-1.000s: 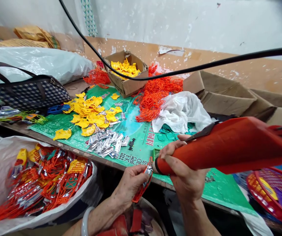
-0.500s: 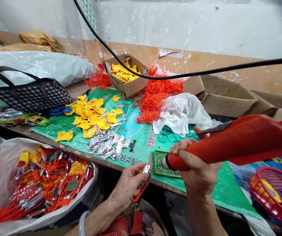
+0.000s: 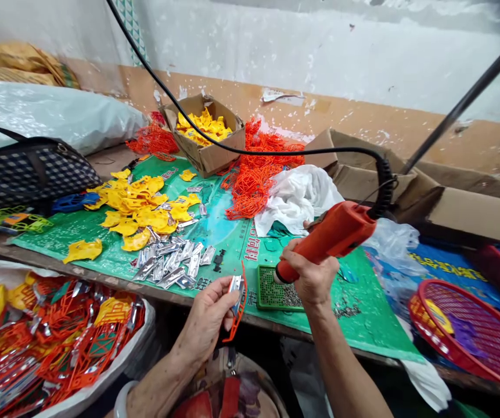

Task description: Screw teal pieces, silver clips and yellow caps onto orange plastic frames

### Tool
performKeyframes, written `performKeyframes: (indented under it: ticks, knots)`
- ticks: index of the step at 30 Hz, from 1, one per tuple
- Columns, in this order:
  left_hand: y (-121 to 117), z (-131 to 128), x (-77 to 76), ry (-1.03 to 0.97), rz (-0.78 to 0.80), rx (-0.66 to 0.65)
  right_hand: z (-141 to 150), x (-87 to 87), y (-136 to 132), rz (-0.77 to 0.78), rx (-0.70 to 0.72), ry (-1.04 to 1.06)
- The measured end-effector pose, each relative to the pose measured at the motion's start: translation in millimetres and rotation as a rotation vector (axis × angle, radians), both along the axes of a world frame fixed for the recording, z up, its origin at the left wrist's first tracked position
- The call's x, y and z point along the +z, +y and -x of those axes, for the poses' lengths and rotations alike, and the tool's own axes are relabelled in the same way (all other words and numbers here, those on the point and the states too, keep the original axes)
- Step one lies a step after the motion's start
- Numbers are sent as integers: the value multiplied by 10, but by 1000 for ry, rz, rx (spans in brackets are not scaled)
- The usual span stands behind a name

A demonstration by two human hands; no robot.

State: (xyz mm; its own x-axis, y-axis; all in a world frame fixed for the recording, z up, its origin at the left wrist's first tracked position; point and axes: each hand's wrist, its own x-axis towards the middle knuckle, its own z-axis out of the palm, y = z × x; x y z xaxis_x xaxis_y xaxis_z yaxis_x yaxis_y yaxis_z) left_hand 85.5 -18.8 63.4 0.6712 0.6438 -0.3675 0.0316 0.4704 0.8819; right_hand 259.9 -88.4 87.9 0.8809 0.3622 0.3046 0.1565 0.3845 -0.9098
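Observation:
Between the fingers and thumb of my left hand point(image 3: 212, 313) is an orange plastic frame point(image 3: 241, 307) with a shiny silver metal plate point(image 3: 234, 284) on it. My right hand point(image 3: 315, 273) wraps round a red electric screwdriver point(image 3: 328, 238) with a black cable at its back end. The screwdriver's pale nose points down over a green plastic tray point(image 3: 263, 305) of small screws; whether the tip touches them I cannot tell. Left of the tray lies a pile of silver plates point(image 3: 175, 261), with yellow plastic pieces point(image 3: 139, 200) behind.
A white sack point(image 3: 145, 342) of orange and yellow assemblies stands at the lower left. Behind are a cardboard box point(image 3: 217, 157), orange frames point(image 3: 254, 180) and a white plastic bag point(image 3: 297, 194). A red basket point(image 3: 471, 331) sits right. The black cable point(image 3: 250, 152) crosses the view.
The screwdriver now points more steeply down at the tray, its back end swung away from me. The left hand still holds the frame and plate. The view has shifted rightward.

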Motion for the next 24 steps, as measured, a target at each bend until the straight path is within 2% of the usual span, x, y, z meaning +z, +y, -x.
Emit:
performKeyframes:
  ticks: [4,8,17,24]
  knots:
    - [-21,-10,-47,-5,4,-5,10,-32,23,10,0,-9]
    - [13,-4,-6,35,-21,-46,16,-41,42,32,-9,-12]
    - [139,23,69,123,-195,-187,18,-43,94,36,-16,-23]
    - [256,-20,75,203,-261,-273,48,-26,96,69,-43,-42]
